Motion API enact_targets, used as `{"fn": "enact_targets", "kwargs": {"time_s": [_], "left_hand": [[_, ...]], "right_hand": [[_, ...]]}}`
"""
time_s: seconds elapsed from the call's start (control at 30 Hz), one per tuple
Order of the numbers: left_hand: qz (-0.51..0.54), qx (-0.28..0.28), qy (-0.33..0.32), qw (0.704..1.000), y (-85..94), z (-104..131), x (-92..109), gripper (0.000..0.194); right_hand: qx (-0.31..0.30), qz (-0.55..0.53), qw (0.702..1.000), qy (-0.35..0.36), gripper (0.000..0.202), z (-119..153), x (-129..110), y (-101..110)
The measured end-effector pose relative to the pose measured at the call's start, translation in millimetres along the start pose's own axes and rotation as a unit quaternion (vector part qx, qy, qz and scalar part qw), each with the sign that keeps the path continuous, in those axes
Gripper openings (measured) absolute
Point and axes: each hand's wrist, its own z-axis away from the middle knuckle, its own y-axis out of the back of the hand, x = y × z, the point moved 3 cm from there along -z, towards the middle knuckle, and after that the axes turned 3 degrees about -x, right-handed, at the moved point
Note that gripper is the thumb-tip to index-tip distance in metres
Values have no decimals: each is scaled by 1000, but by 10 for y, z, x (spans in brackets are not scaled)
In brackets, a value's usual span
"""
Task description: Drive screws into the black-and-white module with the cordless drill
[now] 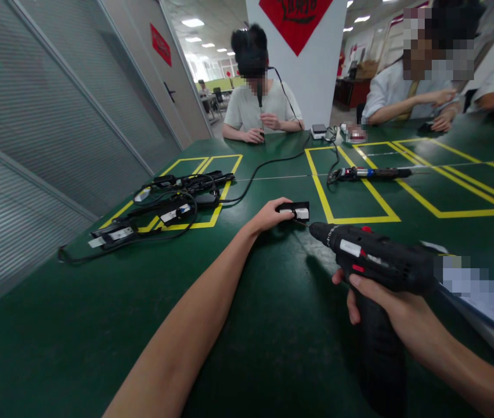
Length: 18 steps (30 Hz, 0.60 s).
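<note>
My left hand (271,215) is closed on a small black rectangular part (301,205) with white labels, low over the green table (238,325). In my right hand (386,296) is a black cordless drill (377,255) with red switches, its grip wrapped by my fingers. The drill points left, and its thin bit (301,223) reaches to the lower edge of the labelled part. Whether the bit touches it, I cannot tell. My left fingertips and the far side of the part are partly hidden.
Black adapters with cables (177,200) lie in a heap at left, over yellow tape outlines. A pen-shaped electric tool (368,173) rests at back right. Papers (486,296) lie beside my right arm. Across the table, a person (262,104) holds a screwdriver; another person (412,98) sits right.
</note>
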Motion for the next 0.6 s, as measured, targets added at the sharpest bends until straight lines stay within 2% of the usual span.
{"fn": "enact_targets", "kwargs": {"time_s": [0.37, 0.6], "left_hand": [[12, -11, 10, 1000, 12, 32, 42, 44], [15, -12, -7, 1000, 12, 28, 40, 43]], "right_hand": [[3, -12, 1000, -28, 25, -5, 56, 28], [-2, -22, 999, -25, 25, 1, 51, 12]]}}
